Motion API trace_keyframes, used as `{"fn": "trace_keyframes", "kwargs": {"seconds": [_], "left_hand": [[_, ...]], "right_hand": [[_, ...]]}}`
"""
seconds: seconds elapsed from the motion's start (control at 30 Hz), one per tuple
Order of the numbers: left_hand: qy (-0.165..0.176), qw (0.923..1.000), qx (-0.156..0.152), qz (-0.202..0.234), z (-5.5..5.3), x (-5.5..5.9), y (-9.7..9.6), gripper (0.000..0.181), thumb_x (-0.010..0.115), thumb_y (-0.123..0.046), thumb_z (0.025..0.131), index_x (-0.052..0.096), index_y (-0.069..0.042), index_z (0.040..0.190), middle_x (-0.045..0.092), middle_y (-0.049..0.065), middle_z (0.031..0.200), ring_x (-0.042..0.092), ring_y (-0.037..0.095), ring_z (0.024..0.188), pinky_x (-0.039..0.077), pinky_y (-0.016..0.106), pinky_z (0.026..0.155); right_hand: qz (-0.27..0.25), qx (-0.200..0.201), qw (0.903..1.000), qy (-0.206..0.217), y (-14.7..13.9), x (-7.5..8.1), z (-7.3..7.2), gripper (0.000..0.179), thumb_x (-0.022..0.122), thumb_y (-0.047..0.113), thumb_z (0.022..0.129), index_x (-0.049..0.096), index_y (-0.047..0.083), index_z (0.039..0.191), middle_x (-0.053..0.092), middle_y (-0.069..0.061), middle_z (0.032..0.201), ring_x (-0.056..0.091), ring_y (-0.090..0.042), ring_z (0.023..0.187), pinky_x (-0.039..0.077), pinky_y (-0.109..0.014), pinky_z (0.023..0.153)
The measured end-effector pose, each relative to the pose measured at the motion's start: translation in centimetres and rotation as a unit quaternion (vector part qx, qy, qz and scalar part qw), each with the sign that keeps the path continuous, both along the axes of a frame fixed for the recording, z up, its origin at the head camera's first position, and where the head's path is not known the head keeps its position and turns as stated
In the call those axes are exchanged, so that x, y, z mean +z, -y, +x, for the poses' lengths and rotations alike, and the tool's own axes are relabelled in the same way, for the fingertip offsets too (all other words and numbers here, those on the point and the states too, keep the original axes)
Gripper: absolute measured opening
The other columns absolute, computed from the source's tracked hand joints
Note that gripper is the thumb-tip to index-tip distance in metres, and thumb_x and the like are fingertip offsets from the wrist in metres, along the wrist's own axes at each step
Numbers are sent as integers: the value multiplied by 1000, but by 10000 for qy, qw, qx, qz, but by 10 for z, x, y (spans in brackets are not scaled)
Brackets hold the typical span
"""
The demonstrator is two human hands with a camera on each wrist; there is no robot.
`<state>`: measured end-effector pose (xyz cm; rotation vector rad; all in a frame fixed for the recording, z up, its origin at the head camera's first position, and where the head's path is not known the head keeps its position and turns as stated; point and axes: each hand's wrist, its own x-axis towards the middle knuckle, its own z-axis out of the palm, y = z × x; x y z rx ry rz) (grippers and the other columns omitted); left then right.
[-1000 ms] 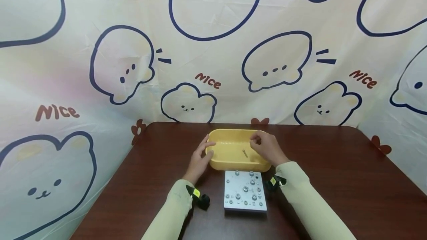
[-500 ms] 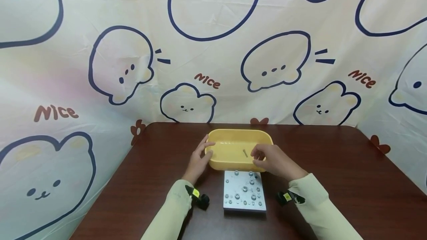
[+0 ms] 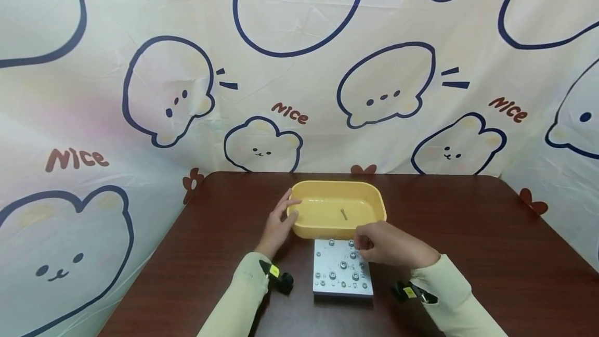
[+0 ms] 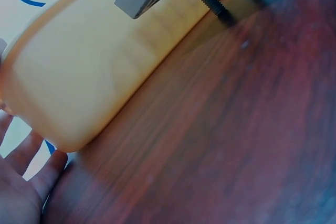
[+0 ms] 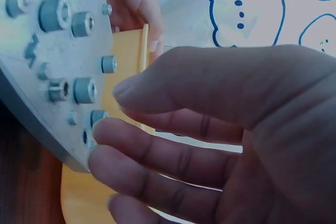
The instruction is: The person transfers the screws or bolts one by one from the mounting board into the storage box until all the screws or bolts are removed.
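R hand [image 3: 390,245] has come off the yellow tray [image 3: 323,233] & is over the metal plate's [image 3: 326,262] far R corner, fingers curled, thumb near index; can't tell if anything's pinched. Plate's just nearside of tray, studded w/ socket-head screws [image 3: 343,265]. L hand [image 3: 277,225], fingers apart, touches tray's L end; 1 loose screw [image 3: 343,215] inside.

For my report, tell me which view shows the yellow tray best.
The head view: the yellow tray shows its inside and most of its rim. The left wrist view gives only its outside, the right wrist view only parts behind the metal plate and right hand.
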<state>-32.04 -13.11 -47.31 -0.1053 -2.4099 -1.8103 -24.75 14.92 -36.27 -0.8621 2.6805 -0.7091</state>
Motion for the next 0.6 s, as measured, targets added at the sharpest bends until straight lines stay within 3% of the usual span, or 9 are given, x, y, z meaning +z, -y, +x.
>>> {"fn": "trace_keyframes", "kwargs": {"seconds": [0.4, 0.6], "left_hand": [[-49, 9999, -128, 8, 1, -1, 2, 31, 55, -30, 96, 61, -30, 125, 26, -31, 150, 18, 12, 145, 22, 51, 114], [-55, 9999, -92, 14, 0, -1, 2, 30, 55, -30, 95, 62, -31, 125, 26, -32, 149, 19, 11, 145, 25, 48, 114]], "right_hand": [[53, 470, 9989, -35, 3, -5, 4, 20, 72, 2, 79, 61, 17, 86, 55, 3, 77, 55, -11, 72, 49, -26, 62], [199, 493, 9983, 219, 8, -7, 7, 20, 72, 0, 78, 60, 15, 82, 57, 2, 76, 54, -11, 69, 48, -25, 60]]}}
